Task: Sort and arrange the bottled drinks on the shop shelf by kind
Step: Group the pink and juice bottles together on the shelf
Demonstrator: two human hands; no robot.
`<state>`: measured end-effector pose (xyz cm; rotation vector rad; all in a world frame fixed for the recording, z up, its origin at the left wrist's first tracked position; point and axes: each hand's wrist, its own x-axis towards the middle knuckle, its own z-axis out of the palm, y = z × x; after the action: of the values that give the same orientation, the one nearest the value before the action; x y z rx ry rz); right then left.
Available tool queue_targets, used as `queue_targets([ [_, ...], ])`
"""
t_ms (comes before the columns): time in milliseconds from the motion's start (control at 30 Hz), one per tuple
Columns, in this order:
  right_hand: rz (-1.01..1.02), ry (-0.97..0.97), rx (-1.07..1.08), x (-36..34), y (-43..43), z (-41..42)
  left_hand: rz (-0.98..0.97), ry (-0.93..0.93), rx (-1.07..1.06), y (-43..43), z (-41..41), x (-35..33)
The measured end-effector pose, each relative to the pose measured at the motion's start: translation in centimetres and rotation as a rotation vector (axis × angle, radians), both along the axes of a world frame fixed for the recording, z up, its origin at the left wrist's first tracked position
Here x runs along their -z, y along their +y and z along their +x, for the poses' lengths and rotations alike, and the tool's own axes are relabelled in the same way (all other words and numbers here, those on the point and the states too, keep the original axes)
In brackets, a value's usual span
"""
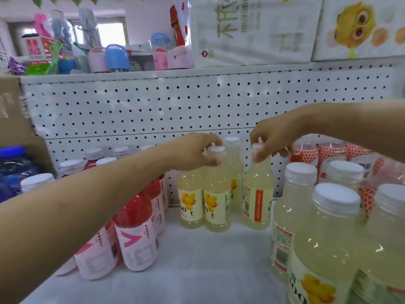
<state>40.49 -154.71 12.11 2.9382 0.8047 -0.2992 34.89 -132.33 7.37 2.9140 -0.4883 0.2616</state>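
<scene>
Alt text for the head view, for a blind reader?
Each hand pinches a bottle cap: left hand on the clustered yellow bottle, right hand on the lone yellow bottle, upright on a white shelf. Red drinks stand left.

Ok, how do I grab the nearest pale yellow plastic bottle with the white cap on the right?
Pinch its ridged white cap from above. The pale yellow bottle stands upright, packed between neighbouring bottles, so its top is the free part.

Bright even light, window (110, 34) glare upper left, soft blur, wide-angle bending at edges
</scene>
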Motion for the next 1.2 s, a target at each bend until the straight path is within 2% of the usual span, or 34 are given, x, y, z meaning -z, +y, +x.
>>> queue_targets([
  [267,-0.027,-0.09,0.024,0.4,0.1,-0.3,-0.068,0.012,-0.001,-0.3,-0.2,0.0],
  [433,0.038,0.01,-0.056,-0.2,-0.2,0.2,-0.077,0.028,-0.007,-0.3,-0.3,0.0],
  [567,0.054,0.034,-0.036,-0.2,-0.5,0.2,-0.069,0.031,-0.022,-0.3,-0.4,0.1],
  [733,0.023,-0.093,0.002,0.4,-0.3,1.6,-0.075,0.023,-0.026,-0.3,-0.4,0.3],
  [1033,0.086,0.013,-0.012,0.2,-0.6,2.9,-0.107,0.028,-0.025,-0.2,-0.2,0.3],
  [1200,0.071,-0.066,0.018,0.3,-0.2,3.4,-0.115,0.023,-0.019,0.0,0.0,0.4],
])
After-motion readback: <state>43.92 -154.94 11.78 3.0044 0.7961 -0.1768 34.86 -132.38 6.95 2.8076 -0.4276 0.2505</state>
